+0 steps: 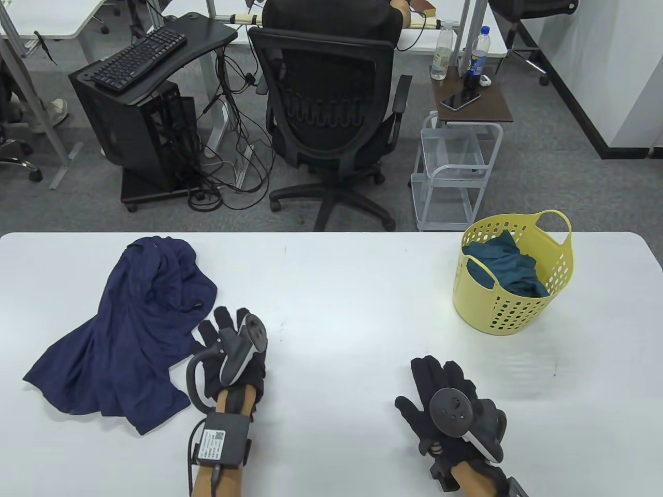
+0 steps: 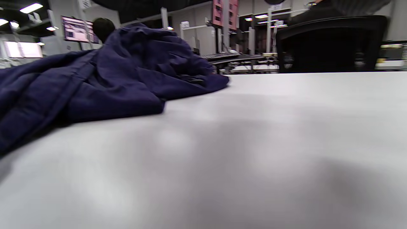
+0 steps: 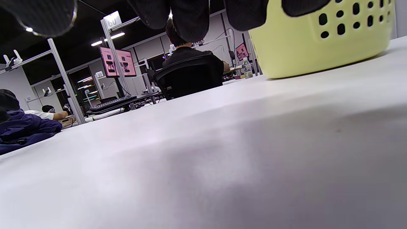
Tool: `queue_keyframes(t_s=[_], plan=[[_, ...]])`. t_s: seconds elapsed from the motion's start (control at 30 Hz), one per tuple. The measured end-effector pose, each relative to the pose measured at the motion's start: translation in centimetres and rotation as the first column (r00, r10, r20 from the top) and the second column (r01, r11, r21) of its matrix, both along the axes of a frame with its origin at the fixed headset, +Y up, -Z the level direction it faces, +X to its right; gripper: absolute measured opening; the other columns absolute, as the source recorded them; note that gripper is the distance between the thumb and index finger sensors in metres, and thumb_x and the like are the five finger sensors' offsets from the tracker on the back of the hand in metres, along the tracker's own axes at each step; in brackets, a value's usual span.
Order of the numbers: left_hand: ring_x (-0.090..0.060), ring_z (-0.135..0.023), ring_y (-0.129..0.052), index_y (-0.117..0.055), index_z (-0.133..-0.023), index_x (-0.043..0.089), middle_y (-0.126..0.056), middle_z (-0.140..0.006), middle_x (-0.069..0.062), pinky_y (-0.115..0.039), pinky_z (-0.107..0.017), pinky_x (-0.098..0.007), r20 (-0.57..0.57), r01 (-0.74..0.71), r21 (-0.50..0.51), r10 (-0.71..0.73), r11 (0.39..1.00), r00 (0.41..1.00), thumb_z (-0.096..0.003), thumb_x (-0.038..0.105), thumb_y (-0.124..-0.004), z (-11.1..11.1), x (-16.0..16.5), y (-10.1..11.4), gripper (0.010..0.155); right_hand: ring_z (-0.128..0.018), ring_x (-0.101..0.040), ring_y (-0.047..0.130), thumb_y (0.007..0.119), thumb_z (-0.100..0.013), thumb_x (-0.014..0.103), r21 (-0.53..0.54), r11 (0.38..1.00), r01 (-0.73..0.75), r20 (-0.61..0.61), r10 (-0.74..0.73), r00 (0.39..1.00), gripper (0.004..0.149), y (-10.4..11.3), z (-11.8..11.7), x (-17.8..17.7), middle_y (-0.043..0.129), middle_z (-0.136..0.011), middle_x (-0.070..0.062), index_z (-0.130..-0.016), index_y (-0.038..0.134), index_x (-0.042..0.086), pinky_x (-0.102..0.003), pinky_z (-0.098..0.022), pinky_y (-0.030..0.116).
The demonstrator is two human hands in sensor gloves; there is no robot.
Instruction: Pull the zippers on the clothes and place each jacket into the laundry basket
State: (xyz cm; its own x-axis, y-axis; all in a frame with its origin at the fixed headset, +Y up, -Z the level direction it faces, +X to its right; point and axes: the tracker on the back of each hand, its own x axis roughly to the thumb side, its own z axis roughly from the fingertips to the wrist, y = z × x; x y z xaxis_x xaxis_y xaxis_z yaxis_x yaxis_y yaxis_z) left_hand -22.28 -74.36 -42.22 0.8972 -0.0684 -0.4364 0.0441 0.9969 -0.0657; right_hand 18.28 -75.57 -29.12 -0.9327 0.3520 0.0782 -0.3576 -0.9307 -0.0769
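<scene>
Resting flat on a white table point(image 1: 336, 290), two hands in black sensor gloves frame the near edge, each with a tracker strapped to its back. The left hand point(image 1: 233, 352) lies with fingers straight and relaxed, gripping nothing, its fingertips just beside the right edge of a crumpled navy blue jacket point(image 1: 129, 321); whether they touch the fabric is unclear. That jacket sprawls over the table's left side, bunched at the far end and spread wider toward the near edge. In the left wrist view the same navy cloth point(image 2: 95, 79) fills the left side, heaped on the tabletop.

The right hand point(image 1: 445, 404) rests well apart from the jacket, fingers spread and extended, holding nothing. Its gloved fingertips point(image 3: 190, 16) hang into the top of the right wrist view.

A yellow perforated laundry basket point(image 1: 513, 305) stands upright on the table's right side, beyond the right hand. A teal garment point(image 1: 510, 269) lies inside it.

Past the table, a black office chair point(image 1: 331, 119) stands beside a desk with a keyboard point(image 1: 140, 57).
</scene>
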Motion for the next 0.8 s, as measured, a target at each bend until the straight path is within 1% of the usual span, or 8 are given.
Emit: queue_keyframes(t_s=[0.23,0.33,0.4,0.47,0.53,0.6,0.67,0.8], plan=[[-0.033,-0.109,-0.006,-0.004,-0.103,0.045,0.005,-0.116,0.002,-0.03,-0.076,-0.063,-0.289,0.01,-0.051,-0.024,0.999,0.957,-0.0367,0.076,-0.062,-4.0,-9.4,-0.3,0.093,-0.108,-0.05,0.044,0.069,-0.049,0.067,0.024,1.0,0.013,0.026,-0.013,1.0,0.078,0.3,0.2,0.4,0.051,-0.122,-0.002,-0.113,0.044,0.029,-0.071,-0.07,0.044],[-0.037,-0.108,-0.014,-0.002,-0.102,0.038,0.0,-0.115,-0.007,-0.039,-0.075,-0.062,-0.362,-0.025,-0.036,0.01,0.999,0.932,-0.0315,0.08,-0.065,-4.0,-13.5,-1.3,0.103,-0.108,-0.049,0.045,0.069,-0.049,0.067,0.042,0.999,0.006,0.025,-0.007,1.0,0.077,0.5,0.4,0.1,0.053,-0.122,-0.003,-0.113,0.045,0.029,-0.07,-0.07,0.045],[-0.038,-0.109,-0.023,-0.003,-0.102,0.035,-0.006,-0.115,-0.01,-0.044,-0.074,-0.062,-0.399,-0.127,-0.047,0.098,0.991,0.912,-0.0293,0.08,-0.069,-3.4,-15.8,-2.7,0.108,-0.108,-0.049,0.045,0.069,-0.05,0.067,0.034,0.999,0.001,0.018,-0.002,1.0,0.077,0.6,0.3,-0.3,0.052,-0.122,-0.002,-0.113,0.045,0.029,-0.07,-0.07,0.045],[-0.035,-0.107,-0.054,-0.002,-0.101,0.031,-0.023,-0.118,-0.011,-0.051,-0.073,-0.058,-0.432,-0.264,-0.111,0.193,0.958,0.881,-0.0303,0.076,-0.074,-3.2,-17.1,-3.9,0.111,-0.108,-0.049,0.044,0.069,-0.05,0.066,0.032,0.999,-0.003,0.012,0.003,1.0,0.077,0.5,0.3,-0.7,0.052,-0.122,-0.002,-0.113,0.045,0.029,-0.07,-0.07,0.045],[-0.029,-0.103,-0.053,-0.012,-0.105,0.032,-0.04,-0.118,-0.002,-0.051,-0.073,-0.057,-0.432,-0.244,-0.099,0.179,0.965,0.884,-0.0305,0.072,-0.077,-3.1,-17.2,-3.6,0.106,-0.108,-0.049,0.045,0.069,-0.05,0.066,0.035,0.999,-0.017,0.003,0.017,1.0,0.076,0.3,0.4,-0.9,0.053,-0.121,-0.002,-0.112,0.045,0.029,-0.07,-0.07,0.046],[-0.023,-0.089,-0.075,-0.036,-0.107,0.031,-0.062,-0.11,0.002,-0.068,-0.065,-0.051,-0.406,-0.112,-0.088,0.067,0.99,0.912,-0.0275,0.068,-0.083,-3.1,-17.1,-2.8,0.099,-0.108,-0.049,0.047,0.069,-0.05,0.065,0.03,0.999,-0.022,0.0,0.022,1.0,0.076,0.2,0.5,-1.0,0.055,-0.121,-0.002,-0.112,0.046,0.029,-0.069,-0.07,0.047],[-0.018,-0.073,-0.09,-0.057,-0.101,0.033,-0.081,-0.096,0.005,-0.079,-0.056,-0.046,-0.387,-0.028,-0.095,-0.011,0.995,0.922,-0.027,0.062,-0.088,-3.0,-16.6,-2.2,0.085,-0.107,-0.049,0.046,0.07,-0.05,0.064,0.03,1.0,0.001,0.005,-0.001,1.0,0.075,0.1,0.5,-1.1,0.056,-0.12,-0.002,-0.112,0.047,0.029,-0.069,-0.07,0.047],[-0.01,-0.045,-0.105,-0.074,-0.089,0.035,-0.096,-0.077,0.01,-0.091,-0.035,-0.038,-0.329,0.113,-0.097,-0.139,0.989,0.934,-0.0308,0.05,-0.092,-2.2,-15.7,-1.8,0.063,-0.107,-0.049,0.047,0.07,-0.051,0.062,0.045,0.999,0.012,0.009,-0.012,1.0,0.071,0.3,0.7,-0.9,0.059,-0.119,-0.002,-0.111,0.049,0.032,-0.068,-0.07,0.048]])
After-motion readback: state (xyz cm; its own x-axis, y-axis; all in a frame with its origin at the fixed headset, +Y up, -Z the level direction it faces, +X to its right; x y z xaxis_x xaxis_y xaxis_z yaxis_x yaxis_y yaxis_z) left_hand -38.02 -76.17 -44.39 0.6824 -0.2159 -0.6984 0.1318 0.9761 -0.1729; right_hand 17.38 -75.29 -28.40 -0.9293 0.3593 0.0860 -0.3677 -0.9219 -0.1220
